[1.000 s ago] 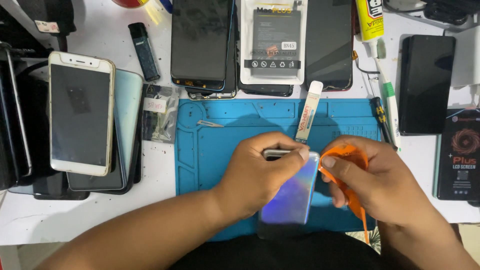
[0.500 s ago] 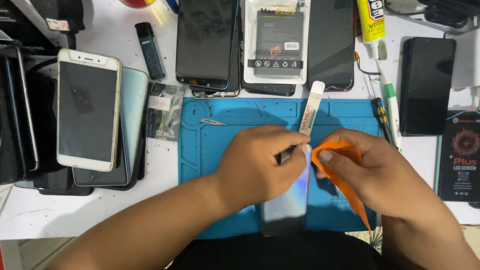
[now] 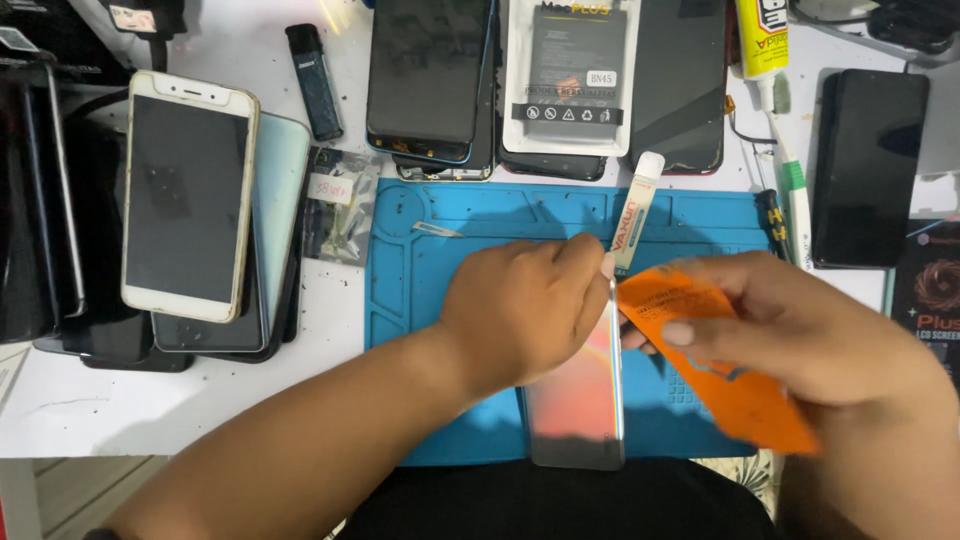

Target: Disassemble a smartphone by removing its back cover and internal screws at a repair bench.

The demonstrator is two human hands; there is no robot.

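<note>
A white table [image 3: 230,400] is carrying a blue mat [image 3: 480,225] at its middle, and the work is sitting over that mat. The left hand [image 3: 525,305] is curled around a phone [image 3: 580,405], gripping its upper end and tipping it on edge so the glossy face is catching reddish light; the phone's lower end is hanging past the mat's near edge. The right hand [image 3: 800,330] is pinching an orange card [image 3: 725,365] between thumb and fingers, its corner touching the phone's edge. A white phone [image 3: 188,195] is lying on a stack at the left, a boxed battery [image 3: 572,70] and dark screens at the back, a glue tube [image 3: 760,45] and a black phone [image 3: 868,165] at the right. Wooden floor is showing below the table.
</note>
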